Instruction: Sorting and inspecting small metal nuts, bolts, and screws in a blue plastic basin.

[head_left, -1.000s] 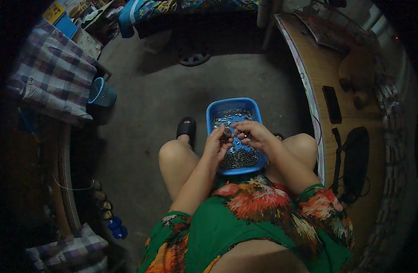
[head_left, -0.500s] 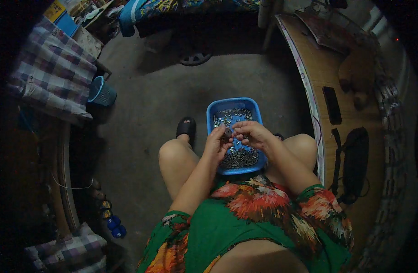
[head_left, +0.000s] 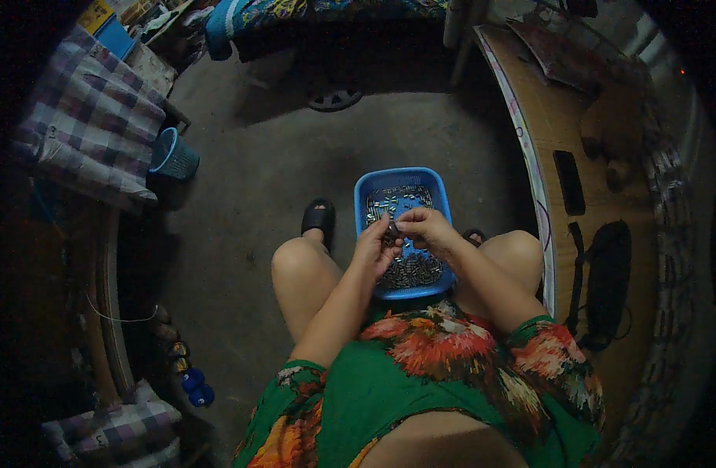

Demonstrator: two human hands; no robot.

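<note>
A blue plastic basket [head_left: 367, 178] sits low between my knees, with many small metal cylinders [head_left: 411, 270] heaped at its near end and more spread along its far end. Above the basket my left hand [head_left: 376, 244] is closed around a small dark round part [head_left: 391, 230]. My right hand [head_left: 426, 228] meets it from the right, thumb and fingertips pinched at the part's edge. Whatever the right fingertips hold is too small to name.
To the right stands a wooden bench [head_left: 545, 117] bearing a black phone-like slab [head_left: 569, 182] and a black bag [head_left: 609, 285]. A blue-green bin [head_left: 175, 156] stands at the left beside checked cloth [head_left: 93, 117]. Blue round objects [head_left: 196, 388] lie on the floor at lower left.
My right hand has moved slightly left and its fingertips now touch the round part. The left hand has stayed in place, with the part turned a little.
</note>
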